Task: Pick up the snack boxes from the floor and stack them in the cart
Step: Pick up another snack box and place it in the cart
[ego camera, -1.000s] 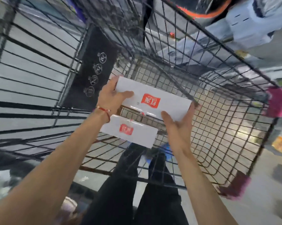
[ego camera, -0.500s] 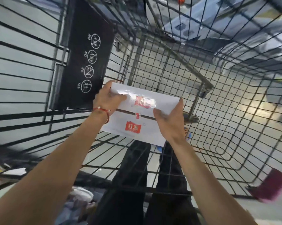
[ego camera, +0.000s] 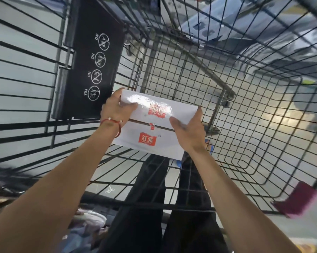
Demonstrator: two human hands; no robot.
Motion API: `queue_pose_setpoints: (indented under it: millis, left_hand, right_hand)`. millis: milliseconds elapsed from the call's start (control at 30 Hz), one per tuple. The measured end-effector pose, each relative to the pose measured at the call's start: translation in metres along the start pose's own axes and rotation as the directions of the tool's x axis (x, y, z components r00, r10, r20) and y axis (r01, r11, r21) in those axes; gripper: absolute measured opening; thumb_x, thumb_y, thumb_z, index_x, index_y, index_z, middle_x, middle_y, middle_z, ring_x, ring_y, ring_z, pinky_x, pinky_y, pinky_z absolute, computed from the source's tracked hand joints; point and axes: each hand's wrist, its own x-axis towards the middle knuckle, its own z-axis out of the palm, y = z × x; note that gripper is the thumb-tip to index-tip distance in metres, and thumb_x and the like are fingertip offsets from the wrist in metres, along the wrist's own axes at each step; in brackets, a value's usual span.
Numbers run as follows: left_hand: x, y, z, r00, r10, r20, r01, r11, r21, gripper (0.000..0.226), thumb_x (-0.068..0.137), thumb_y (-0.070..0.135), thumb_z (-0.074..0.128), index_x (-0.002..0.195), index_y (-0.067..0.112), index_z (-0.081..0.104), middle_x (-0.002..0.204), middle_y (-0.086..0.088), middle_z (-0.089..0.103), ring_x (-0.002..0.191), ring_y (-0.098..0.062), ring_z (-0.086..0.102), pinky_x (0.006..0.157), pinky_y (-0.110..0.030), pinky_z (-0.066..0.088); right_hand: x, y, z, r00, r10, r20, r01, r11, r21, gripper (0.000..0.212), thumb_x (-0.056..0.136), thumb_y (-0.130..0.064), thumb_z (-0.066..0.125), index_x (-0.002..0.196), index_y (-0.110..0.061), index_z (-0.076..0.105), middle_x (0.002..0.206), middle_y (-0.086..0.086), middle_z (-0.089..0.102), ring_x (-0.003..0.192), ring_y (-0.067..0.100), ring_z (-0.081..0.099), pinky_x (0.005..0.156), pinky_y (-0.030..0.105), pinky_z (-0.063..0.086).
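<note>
Seat flap [ego camera: 95, 66]: black panel at 10 o'clock, hanging against the cart's wire wall; four round white icons down it, three marked NO and one YES.

Left hand [ego camera: 115, 110]: at 9 o'clock of the boxes, gripping the left end of the far box. The thumb lies flat across the top face, and the fingers [ego camera: 117, 93] curl round the far left corner. Their tips are hidden.

Bracelet [ego camera: 117, 124]: thin red cord with pale beads on the left wrist.

Far box [ego camera: 179, 111]: flat white snack carton with a glossy, glaring top and a red label blurred by the shine. It is held between both hands near the middle of the view, inside the cart.

Near box [ego camera: 148, 141]: a matching white carton with a red label bearing white characters, at 6 o'clock of the far box. Their long edges meet along a dark seam. Neither hand grips it, though the left wrist crosses its left end. I cannot tell whether the far box already rests level with it.

Right hand [ego camera: 188, 132]: at 3 o'clock of the far box, clasping its right end. The thumb presses on the top near the seam, and the fingers [ego camera: 199, 111] wrap round the end wall.

Cart [ego camera: 211, 74]: dark wire mesh basket around everything, with the pale floor showing through.

Corner bumper [ego camera: 296, 201]: maroon, at 4 o'clock on the cart's rim.

Legs [ego camera: 145, 207]: in black trousers at 6 o'clock, seen through the mesh.
</note>
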Motion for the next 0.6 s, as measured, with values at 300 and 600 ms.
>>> queue_pose_setpoints:
  millis: [300,600]
  left_hand:
    - [-0.026,0.005,0.001,0.997,-0.079,-0.005,0.079,0.997,0.016,0.06,0.086,0.024,0.066,0.142,0.015,0.046,0.133,-0.006,0.06,0.125,-0.03,0.055,0.106,-0.036,0.043]
    - [-0.144,0.03,0.006,0.998,0.058,0.016,-0.054,0.978,-0.204,0.063,0.099,0.019,0.057,0.155,0.019,0.028,0.153,0.002,0.041,0.121,-0.008,0.043,0.095,-0.019,0.029]
  right_hand:
    - [-0.024,0.007,-0.011,0.995,0.033,0.093,-0.055,0.968,0.244,0.048,0.098,-0.015,0.063,0.14,-0.028,0.043,0.12,-0.007,0.067,0.111,0.017,0.068,0.091,0.035,0.057]
    - [-0.107,0.03,-0.073,0.998,-0.005,-0.069,0.037,0.885,0.463,0.021,0.105,-0.019,0.057,0.125,-0.018,0.062,0.119,0.0,0.068,0.111,0.019,0.065,0.09,0.02,0.046]
